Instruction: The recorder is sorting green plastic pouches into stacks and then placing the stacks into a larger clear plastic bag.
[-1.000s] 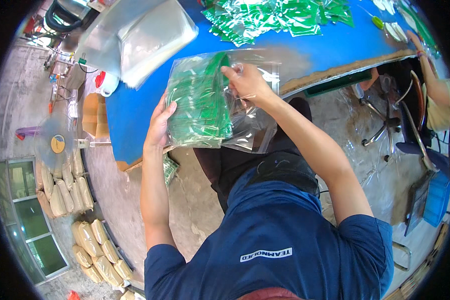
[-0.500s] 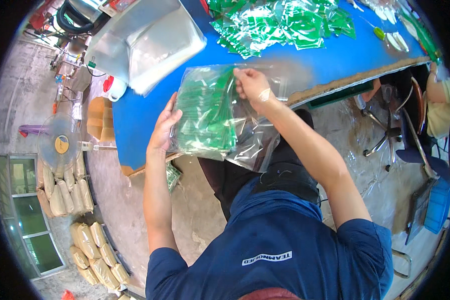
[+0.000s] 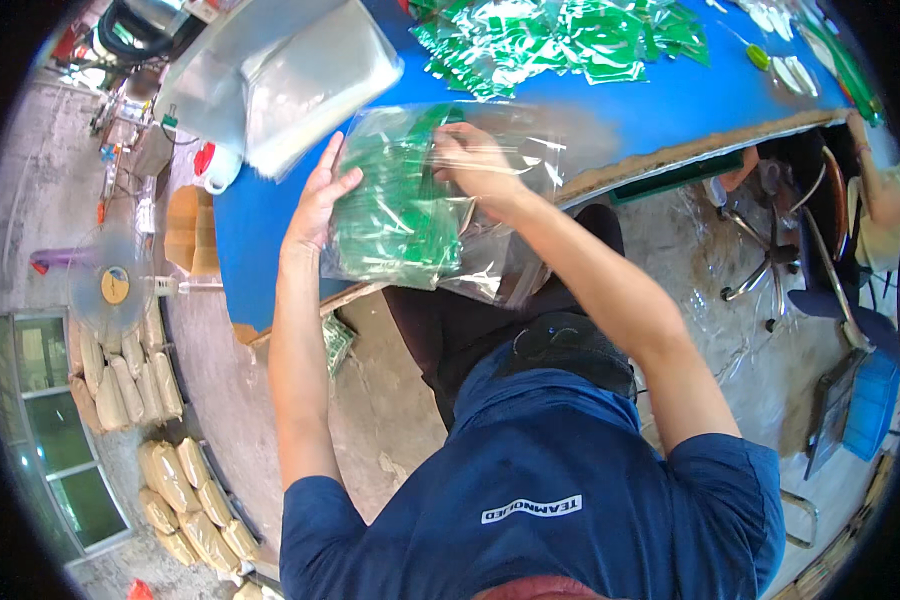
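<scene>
A clear plastic bag (image 3: pixel 515 225) holding a stack of flat green packets (image 3: pixel 400 215) is held up over the table's near edge. My left hand (image 3: pixel 317 205) grips its left side, thumb across the front and fingers up along the edge. At the upper right of the stack, my right hand (image 3: pixel 475 170) has curled fingers closed on the bag. Glare and blur hide whether those fingers are inside the plastic or outside. The bag's loose, unfilled part spreads out to the right, under my right wrist.
Shiny green packets (image 3: pixel 560 40) lie heaped at the back of the blue table (image 3: pixel 255 225). Clear flat bags (image 3: pixel 320 85) are piled at the back left, near a white-and-red container (image 3: pixel 217 168). A fan (image 3: pixel 115 285) stands left; an office chair (image 3: pixel 770 255) and another person's arm (image 3: pixel 878 185) are right.
The bag and both my hands have shifted a little left and up. My right hand's fingers have moved from the stack's top right corner farther in over the packets.
</scene>
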Motion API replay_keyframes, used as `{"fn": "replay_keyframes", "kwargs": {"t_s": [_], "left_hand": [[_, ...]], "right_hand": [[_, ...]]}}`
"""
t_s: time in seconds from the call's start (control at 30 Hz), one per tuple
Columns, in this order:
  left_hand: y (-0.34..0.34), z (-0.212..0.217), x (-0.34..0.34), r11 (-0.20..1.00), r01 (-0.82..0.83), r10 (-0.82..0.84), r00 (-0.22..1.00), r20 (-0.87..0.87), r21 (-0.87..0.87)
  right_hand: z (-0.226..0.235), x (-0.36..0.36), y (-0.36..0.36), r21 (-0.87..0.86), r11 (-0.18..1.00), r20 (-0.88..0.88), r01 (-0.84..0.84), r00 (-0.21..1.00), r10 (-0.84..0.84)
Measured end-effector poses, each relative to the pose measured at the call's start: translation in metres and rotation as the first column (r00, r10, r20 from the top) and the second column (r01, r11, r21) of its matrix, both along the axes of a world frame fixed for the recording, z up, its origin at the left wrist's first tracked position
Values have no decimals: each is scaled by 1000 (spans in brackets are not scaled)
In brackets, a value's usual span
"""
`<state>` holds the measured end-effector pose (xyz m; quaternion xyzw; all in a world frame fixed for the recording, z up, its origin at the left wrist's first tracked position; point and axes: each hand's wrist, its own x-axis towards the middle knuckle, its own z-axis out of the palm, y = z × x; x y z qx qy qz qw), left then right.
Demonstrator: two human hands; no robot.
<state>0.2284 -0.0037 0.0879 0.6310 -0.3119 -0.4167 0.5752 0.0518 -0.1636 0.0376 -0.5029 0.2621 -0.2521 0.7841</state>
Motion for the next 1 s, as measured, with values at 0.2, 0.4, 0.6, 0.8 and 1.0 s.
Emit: {"fn": "replay_keyframes", "kwargs": {"t_s": [0.2,0.4,0.6,0.8,1.0], "left_hand": [[43,-13,13,1000,-24,24,1000,-12,13],[6,-15,22,999,0,-2,999,-51,-42],[21,-23,16,995,40,-41,999,-8,-92],[2,-13,9,995,28,-27,1000,13,-92],[71,-2,2,1000,-19,19,999,-36,-6]], "right_hand": [[-1,-51,-28,-994,-54,-98,-96,995,23],[-22,-30,-27,-934,-222,-262,-279,960,-102],[-18,-34,-42,-933,-209,-300,-295,954,-9],[-16,-31,-47,-855,-224,-469,-468,882,-49],[12,-62,-44,-904,83,-388,-420,886,255]]}}
